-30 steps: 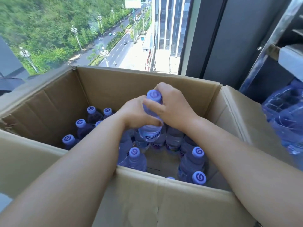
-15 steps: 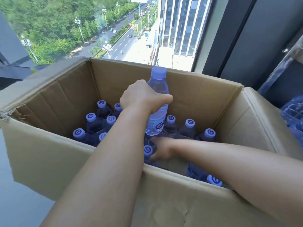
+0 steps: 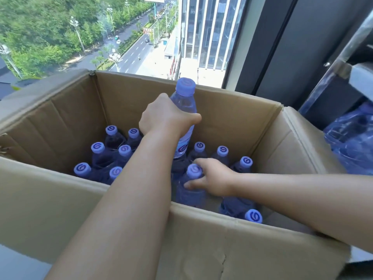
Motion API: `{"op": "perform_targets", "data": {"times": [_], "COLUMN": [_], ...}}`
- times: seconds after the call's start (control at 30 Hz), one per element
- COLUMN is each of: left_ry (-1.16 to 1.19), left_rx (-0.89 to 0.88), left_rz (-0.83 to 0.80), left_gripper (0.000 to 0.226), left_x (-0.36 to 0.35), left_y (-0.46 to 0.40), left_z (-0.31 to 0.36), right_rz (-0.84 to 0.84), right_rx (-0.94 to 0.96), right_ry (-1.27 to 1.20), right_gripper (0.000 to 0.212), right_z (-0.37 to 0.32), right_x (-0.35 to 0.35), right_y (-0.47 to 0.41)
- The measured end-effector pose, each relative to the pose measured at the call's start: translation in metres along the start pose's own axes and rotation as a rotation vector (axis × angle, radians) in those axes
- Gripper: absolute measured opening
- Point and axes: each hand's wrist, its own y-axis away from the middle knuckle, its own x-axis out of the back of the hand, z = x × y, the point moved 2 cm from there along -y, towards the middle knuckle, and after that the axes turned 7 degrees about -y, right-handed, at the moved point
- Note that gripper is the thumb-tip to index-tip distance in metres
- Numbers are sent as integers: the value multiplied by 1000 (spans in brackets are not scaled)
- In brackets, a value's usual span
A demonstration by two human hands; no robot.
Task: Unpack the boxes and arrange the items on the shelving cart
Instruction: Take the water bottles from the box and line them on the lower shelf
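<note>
Two bottles are in play here, one per hand. The left hand (image 3: 167,118) is wrapped around the raised bottle (image 3: 184,110) at its upper body, fingers curled round it, and has it upright with the cap poking above the far wall of the cardboard box (image 3: 201,249), center of the frame. Gripping it below the shoulder probably makes sense because the bottle is clear of its neighbours and won't swing.

The right hand (image 3: 212,178) is down low in the box, center right, fingers closing round the neck and shoulder of a second bottle (image 3: 191,188) that stands on the box floor. Looks like a grasp and not just a touch, since the thumb sits on the front of it and the fingers curve behind the cap. Grabbing near the cap is likely the only option, as the packed bottles leave little room lower down.

The rest of the bottles stand upright with purple caps showing: a cluster at the left of the box (image 3: 109,156), a row toward the back right (image 3: 222,154), and one near the front wall (image 3: 253,216). So the box is maybe partly emptied, plenty left.

At the right edge of the frame there's a metal frame post (image 3: 343,63), which is probably the shelving cart, with shrink-wrapped bottles (image 3: 353,142) beside it. A window (image 3: 80,37) overlooks a street behind the box.
</note>
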Motion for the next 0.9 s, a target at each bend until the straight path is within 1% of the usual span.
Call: {"op": "perform_targets", "data": {"times": [0.1,0.2,0.27,0.37,0.47,0.57,0.67,0.77,0.83,0.9], "left_ry": [-26,-43,-32,-15,10,13,54,89,82,75], "left_rx": [-33,-94,-124,-176,-254,-337,-439,-523,-540,-532], "left_rz": [2,20,45,96,163,219,257,178,86,-10], "left_gripper": [49,52,57,59,58,60,48,40,39,41], "left_x": [6,16,26,42,66,93,107,99,81,55], "left_y": [7,24,39,74,116,165,212,259,283,302], "left_z": [5,22,34,52,72,98,122,137,142,145], "right_rz": [186,457,611,742,800,851,833,745,705,689], "right_rx": [0,90,163,237,386,516,566,556,509,460], "right_ry": [-56,-141,-253,-320,-401,-464,-503,-506,-453,-414], "right_gripper": [36,37,37,36,38,31,26,30,36,35], "right_z": [-16,-33,-42,-57,-73,-85,-84,-64,-43,-17], "right_x": [38,67,82,105,124,142,159,162,159,157], "right_y": [31,70,98,144,185,230,281,325,349,370]}}
